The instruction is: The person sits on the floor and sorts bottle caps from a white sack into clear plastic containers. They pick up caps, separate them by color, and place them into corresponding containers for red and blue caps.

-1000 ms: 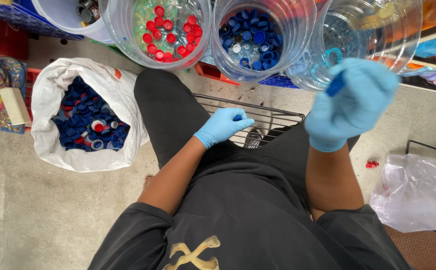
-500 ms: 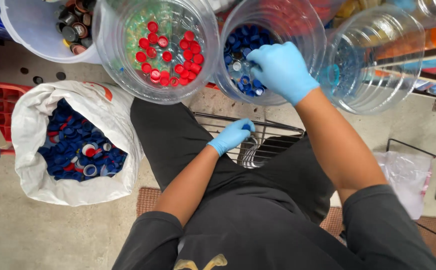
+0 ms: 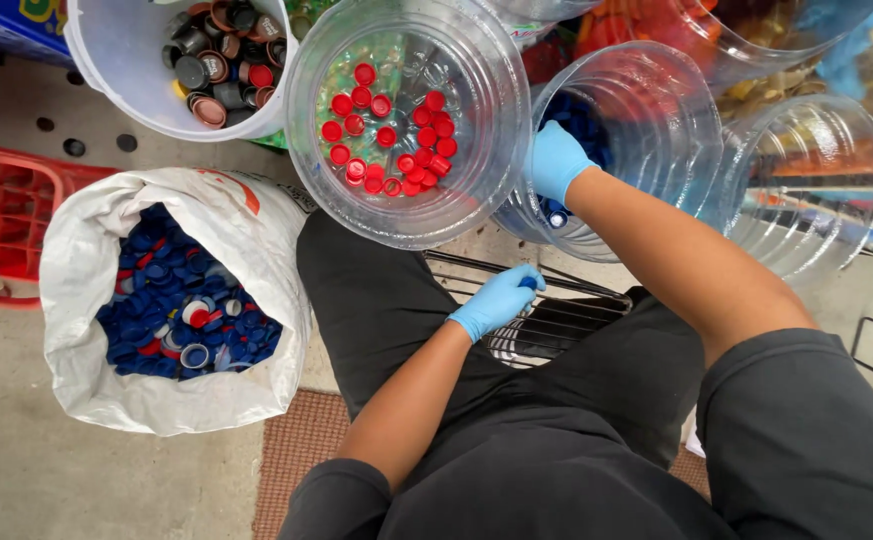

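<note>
A: Right hand (image 3: 557, 160), blue-gloved, sits at the rim of the clear jar of blue caps (image 3: 646, 140), fingers curled; whether it holds anything, I cannot tell.

B: And the left hand (image 3: 496, 300) pinches a blue cap (image 3: 528, 283) over the wire basket (image 3: 556, 320). White sack of caps (image 3: 171, 300) lies beside the knee.

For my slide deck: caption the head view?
Blue-gloved right hand inside clear plastic jar of blue caps; blue-gloved left hand on black wire rack.
</note>
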